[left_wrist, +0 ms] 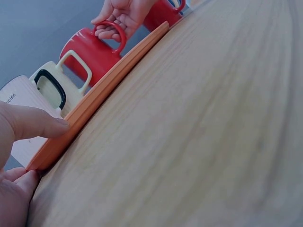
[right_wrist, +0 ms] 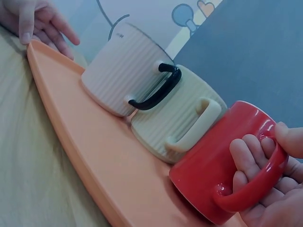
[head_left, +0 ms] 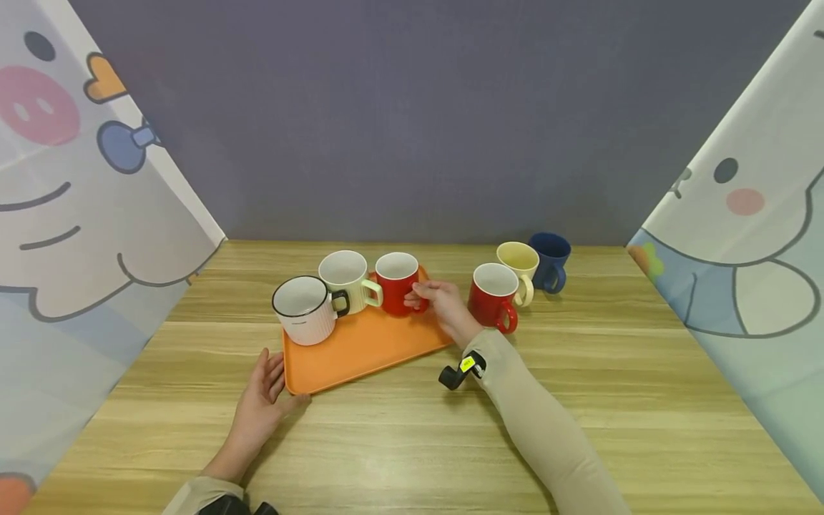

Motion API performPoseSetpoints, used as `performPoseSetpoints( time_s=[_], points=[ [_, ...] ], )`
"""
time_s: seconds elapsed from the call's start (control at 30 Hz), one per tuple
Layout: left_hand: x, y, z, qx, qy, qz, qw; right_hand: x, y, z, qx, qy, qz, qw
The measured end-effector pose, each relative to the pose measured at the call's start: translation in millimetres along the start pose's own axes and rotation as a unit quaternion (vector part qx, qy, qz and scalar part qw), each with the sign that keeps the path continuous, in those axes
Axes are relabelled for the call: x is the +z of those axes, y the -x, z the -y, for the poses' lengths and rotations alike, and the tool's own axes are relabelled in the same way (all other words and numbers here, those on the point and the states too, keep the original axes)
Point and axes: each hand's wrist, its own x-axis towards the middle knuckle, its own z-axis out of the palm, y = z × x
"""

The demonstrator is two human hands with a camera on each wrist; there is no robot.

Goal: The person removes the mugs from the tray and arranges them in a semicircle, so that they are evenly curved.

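Observation:
My right hand (head_left: pixel 444 304) grips the handle of a red mug (head_left: pixel 394 282), with fingers through the loop and the thumb on top, as the right wrist view shows. This mug is at the right end of a row on an orange tray (head_left: pixel 367 350). Beside it stands a pale green ribbed mug (head_left: pixel 344 279), then a white ribbed mug (head_left: pixel 305 315) with a dark rim and black handle. My left hand (head_left: pixel 260 408) rests around the tray's near left corner, fingers extended along the left side, thumb (left_wrist: pixel 40 123) against the front edge.
Right of the tray, a second red mug (head_left: pixel 492 297) stands close by my right wrist. Behind it are a yellow mug (head_left: pixel 520 259) and a dark blue mug (head_left: pixel 552 257). A grey wall (head_left: pixel 425 121) rises behind the wooden table (head_left: pixel 412 443), with printed cartoon panels at both sides.

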Motion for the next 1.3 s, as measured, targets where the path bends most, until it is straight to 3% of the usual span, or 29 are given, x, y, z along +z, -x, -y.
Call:
performPoseSetpoints(
  time_s=[0.8,0.97,1.3],
  points=[
    [0.0,-0.3,0.4,0.004,-0.004,0.0,1.0,-3,20,29,-0.023,-0.023,-0.003,0.999],
    [-0.6,-0.2,1.7,0.001,0.001,0.003,1.0,-6,24,35,-0.041,-0.055,-0.004,0.998],
    [-0.2,0.3,0.8,0.001,-0.006,-0.001,1.0,-20,30,53,-0.08,-0.057,0.009,0.995]
  ],
)
